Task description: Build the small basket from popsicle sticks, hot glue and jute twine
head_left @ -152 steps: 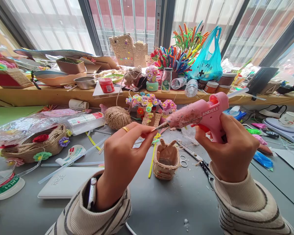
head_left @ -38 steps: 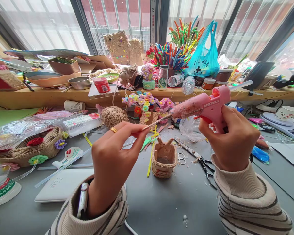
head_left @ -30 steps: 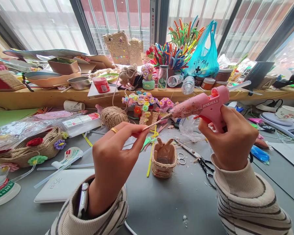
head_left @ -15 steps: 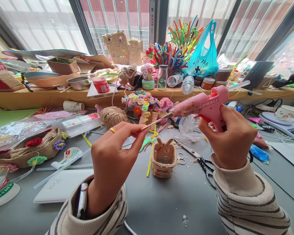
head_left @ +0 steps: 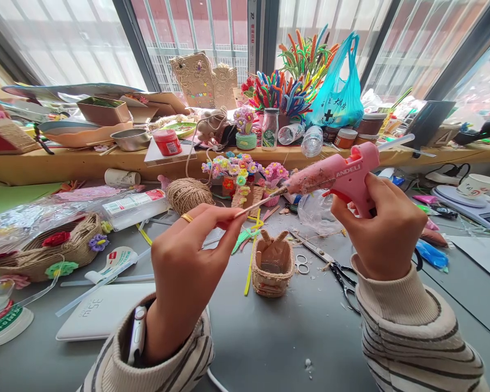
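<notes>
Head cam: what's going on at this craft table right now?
A person in a striped sweater holds a pink plastic glue gun in the right hand, its nozzle touching a thin pale stick pinched in the left hand's fingertips. Both are raised above a grey tabletop. Below them stands a small twine-wrapped basket, with scissors to its right and a ball of jute twine behind.

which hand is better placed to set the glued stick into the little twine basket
Left, probably. The left hand already pinches the thin stick, whose tip meets the glue gun nozzle, above the small twine basket. The right hand is wrapped around the gun.
</notes>
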Action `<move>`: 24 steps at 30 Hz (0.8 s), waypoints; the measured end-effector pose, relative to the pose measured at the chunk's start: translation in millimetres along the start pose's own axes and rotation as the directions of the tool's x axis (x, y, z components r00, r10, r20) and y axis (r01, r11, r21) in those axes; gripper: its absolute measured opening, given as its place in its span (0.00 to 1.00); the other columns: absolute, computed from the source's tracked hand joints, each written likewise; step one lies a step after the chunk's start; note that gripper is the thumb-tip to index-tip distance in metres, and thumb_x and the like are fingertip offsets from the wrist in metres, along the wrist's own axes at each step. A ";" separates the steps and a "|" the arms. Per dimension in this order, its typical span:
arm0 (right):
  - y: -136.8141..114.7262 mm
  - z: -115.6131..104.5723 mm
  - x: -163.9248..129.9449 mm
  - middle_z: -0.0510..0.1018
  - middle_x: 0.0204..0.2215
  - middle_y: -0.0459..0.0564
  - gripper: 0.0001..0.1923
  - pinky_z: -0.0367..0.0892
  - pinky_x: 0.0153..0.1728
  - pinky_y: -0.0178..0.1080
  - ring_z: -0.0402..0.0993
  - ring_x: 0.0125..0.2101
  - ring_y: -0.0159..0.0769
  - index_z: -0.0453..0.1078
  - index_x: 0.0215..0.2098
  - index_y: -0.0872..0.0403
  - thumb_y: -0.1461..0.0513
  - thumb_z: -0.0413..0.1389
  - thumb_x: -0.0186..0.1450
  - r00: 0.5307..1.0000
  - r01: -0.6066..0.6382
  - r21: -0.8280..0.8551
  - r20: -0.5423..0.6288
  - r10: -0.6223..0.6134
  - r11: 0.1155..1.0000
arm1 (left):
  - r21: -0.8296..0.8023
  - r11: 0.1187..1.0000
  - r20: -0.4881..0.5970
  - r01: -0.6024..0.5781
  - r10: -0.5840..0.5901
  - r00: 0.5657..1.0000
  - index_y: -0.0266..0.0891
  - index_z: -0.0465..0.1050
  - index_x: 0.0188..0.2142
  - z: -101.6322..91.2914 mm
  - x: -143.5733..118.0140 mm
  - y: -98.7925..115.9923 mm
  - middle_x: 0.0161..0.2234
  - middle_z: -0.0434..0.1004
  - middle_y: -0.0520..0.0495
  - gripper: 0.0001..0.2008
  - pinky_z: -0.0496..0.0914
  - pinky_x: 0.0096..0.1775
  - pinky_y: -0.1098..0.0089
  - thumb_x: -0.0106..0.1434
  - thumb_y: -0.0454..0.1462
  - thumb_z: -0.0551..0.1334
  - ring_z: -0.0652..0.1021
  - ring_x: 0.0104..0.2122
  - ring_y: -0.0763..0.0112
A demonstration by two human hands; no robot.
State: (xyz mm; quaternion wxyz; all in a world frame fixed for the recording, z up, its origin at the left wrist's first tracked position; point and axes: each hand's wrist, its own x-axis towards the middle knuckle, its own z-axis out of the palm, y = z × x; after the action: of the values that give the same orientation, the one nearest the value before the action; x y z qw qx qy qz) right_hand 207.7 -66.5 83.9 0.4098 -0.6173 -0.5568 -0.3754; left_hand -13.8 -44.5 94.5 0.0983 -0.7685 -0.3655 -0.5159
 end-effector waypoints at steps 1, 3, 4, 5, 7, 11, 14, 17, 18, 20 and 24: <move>-0.1 -0.1 0.1 0.69 0.22 0.50 0.10 0.57 0.23 0.37 0.64 0.23 0.36 0.69 0.33 0.58 0.62 0.51 0.55 1.000 -0.001 -0.001 0.001 0.001 1.000 | 0.001 1.000 -0.002 -0.003 0.003 1.000 0.39 0.72 0.29 -0.2 -0.1 0.0 0.25 0.75 0.55 0.02 0.67 0.31 0.76 0.54 0.33 0.63 0.74 0.25 0.78; -0.2 -0.5 0.3 0.68 0.22 0.50 0.10 0.57 0.23 0.37 0.63 0.23 0.35 0.69 0.33 0.58 0.62 0.51 0.55 1.000 -0.005 0.001 0.003 0.005 1.000 | 0.007 1.000 -0.010 -0.008 0.008 1.000 0.39 0.72 0.29 -0.7 -0.1 0.0 0.25 0.75 0.55 0.02 0.66 0.31 0.77 0.54 0.33 0.63 0.74 0.25 0.79; -0.2 -0.7 0.4 0.68 0.21 0.49 0.10 0.57 0.23 0.37 0.63 0.22 0.35 0.69 0.33 0.58 0.62 0.51 0.55 1.000 -0.009 0.004 0.004 0.009 1.000 | 0.010 1.000 -0.010 -0.010 0.010 1.000 0.39 0.72 0.28 -0.9 0.1 0.1 0.25 0.75 0.55 0.01 0.66 0.31 0.77 0.54 0.33 0.63 0.74 0.25 0.79; -0.2 -0.8 0.7 0.67 0.21 0.49 0.09 0.56 0.23 0.36 0.62 0.22 0.35 0.69 0.33 0.58 0.62 0.51 0.55 1.000 -0.008 0.005 0.005 0.008 1.000 | 0.014 1.000 -0.011 -0.010 0.010 1.000 0.39 0.72 0.28 -1.1 0.3 0.2 0.25 0.75 0.55 0.01 0.66 0.31 0.77 0.54 0.33 0.63 0.74 0.25 0.79; 0.1 -1.0 1.3 0.66 0.20 0.49 0.09 0.56 0.22 0.36 0.62 0.21 0.34 0.69 0.32 0.58 0.62 0.51 0.55 1.000 -0.009 0.006 0.006 0.009 1.000 | 0.024 1.000 -0.011 -0.012 0.012 1.000 0.39 0.72 0.28 -1.1 0.8 0.5 0.24 0.75 0.55 0.01 0.66 0.30 0.77 0.54 0.33 0.63 0.74 0.25 0.79; 1.3 -0.9 2.6 0.65 0.19 0.49 0.09 0.54 0.22 0.37 0.62 0.21 0.35 0.69 0.30 0.58 0.62 0.51 0.54 1.000 0.000 0.003 -0.004 0.000 1.000 | 0.033 0.999 -0.011 -0.012 0.012 1.000 0.41 0.71 0.29 -0.3 1.6 1.2 0.25 0.75 0.56 0.01 0.67 0.30 0.75 0.55 0.34 0.62 0.74 0.24 0.77; 2.1 -1.1 2.5 0.65 0.19 0.48 0.08 0.55 0.22 0.37 0.63 0.22 0.36 0.69 0.29 0.57 0.62 0.51 0.54 1.000 0.001 0.005 -0.010 0.000 1.000 | 0.034 0.999 -0.004 -0.010 0.011 1.000 0.41 0.71 0.28 -0.1 1.9 1.5 0.25 0.75 0.56 0.01 0.67 0.30 0.75 0.54 0.34 0.63 0.74 0.24 0.77; 2.8 -0.6 1.8 0.65 0.19 0.48 0.08 0.55 0.22 0.37 0.64 0.22 0.36 0.69 0.31 0.57 0.62 0.52 0.54 1.000 0.001 -0.003 -0.013 -0.001 1.000 | 0.047 0.999 -0.006 -0.008 0.009 1.000 0.39 0.72 0.28 -1.3 1.8 0.9 0.24 0.75 0.56 0.01 0.66 0.30 0.76 0.54 0.34 0.63 0.74 0.25 0.79; 3.0 -0.2 1.7 0.66 0.19 0.48 0.09 0.55 0.22 0.37 0.64 0.22 0.36 0.70 0.32 0.57 0.62 0.52 0.54 1.000 0.001 -0.007 -0.016 -0.001 1.000 | 0.057 0.998 -0.008 -0.007 0.008 1.000 0.40 0.72 0.28 -1.9 1.7 0.4 0.24 0.75 0.56 0.01 0.66 0.30 0.77 0.54 0.34 0.63 0.74 0.25 0.79; 3.5 1.0 1.5 0.67 0.20 0.49 0.10 0.56 0.22 0.37 0.65 0.22 0.36 0.70 0.33 0.58 0.62 0.52 0.54 1.000 0.000 -0.014 -0.026 -0.001 1.000 | 0.075 0.997 -0.021 -0.005 0.007 1.000 0.40 0.72 0.29 -3.0 1.5 -0.7 0.24 0.75 0.56 0.01 0.66 0.30 0.77 0.55 0.34 0.63 0.74 0.26 0.79; 3.9 1.7 1.9 0.69 0.21 0.51 0.11 0.57 0.22 0.37 0.66 0.24 0.37 0.70 0.33 0.59 0.62 0.53 0.54 0.999 0.002 -0.012 -0.044 -0.002 1.000 | 0.084 0.996 -0.024 -0.003 0.005 1.000 0.42 0.72 0.30 -3.6 1.2 -2.3 0.25 0.75 0.57 0.02 0.66 0.30 0.76 0.55 0.34 0.63 0.75 0.26 0.78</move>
State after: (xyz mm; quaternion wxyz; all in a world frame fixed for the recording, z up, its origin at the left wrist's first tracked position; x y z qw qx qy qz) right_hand 211.8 -64.3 84.6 0.4179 -0.6108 -0.5459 -0.3928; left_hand -17.7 -44.2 96.7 0.1360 -0.7582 -0.3842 -0.5090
